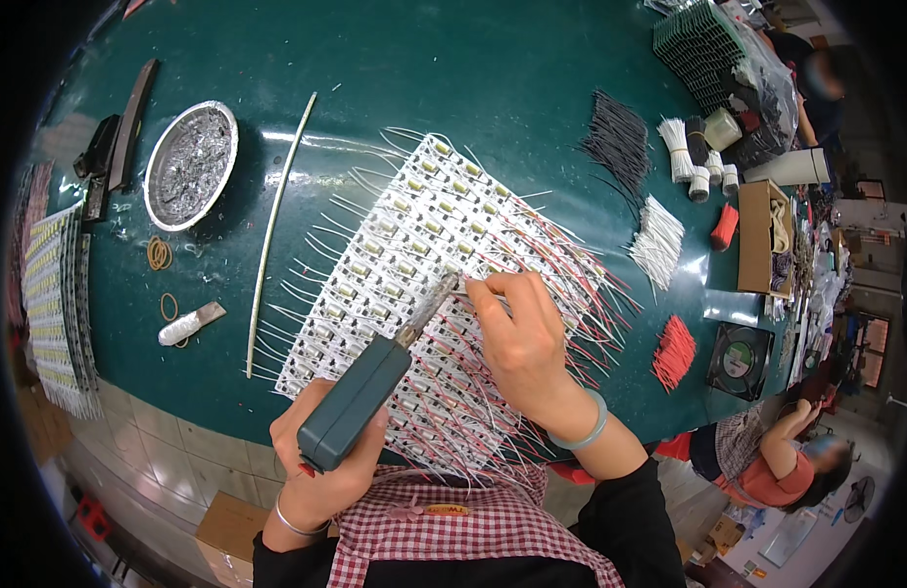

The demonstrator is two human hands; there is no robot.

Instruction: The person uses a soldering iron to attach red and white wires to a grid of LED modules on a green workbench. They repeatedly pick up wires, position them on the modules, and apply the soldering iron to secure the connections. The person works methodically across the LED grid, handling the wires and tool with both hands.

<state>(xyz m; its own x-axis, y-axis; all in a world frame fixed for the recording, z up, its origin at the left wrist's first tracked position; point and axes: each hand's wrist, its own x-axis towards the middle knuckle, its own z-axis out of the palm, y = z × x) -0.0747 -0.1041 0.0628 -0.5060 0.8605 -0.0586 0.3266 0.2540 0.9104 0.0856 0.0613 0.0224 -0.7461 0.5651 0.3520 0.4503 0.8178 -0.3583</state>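
A white panel of small circuit boards [400, 235] lies slanted on the green table in front of me. White wires stick out along its left side, and red and white wires [581, 294] spread from its right side. My left hand [326, 441] is wrapped round a dark green soldering gun [356, 402]. The gun's metal tip [439, 299] points up and right, down at the middle of the panel. Just beside that tip, my right hand [520, 338] pinches a thin wire between thumb and forefinger, its end hard to see.
To the left stand a round bowl of solder scraps [191, 167], rubber bands [159, 253] and stacked boards [62, 304]. A long pale stick [277, 225] lies beside the panel. Black [618, 142], white [657, 240] and red wire piles [674, 353] and a fan [739, 361] lie right. Other people [777, 461] are at the right.
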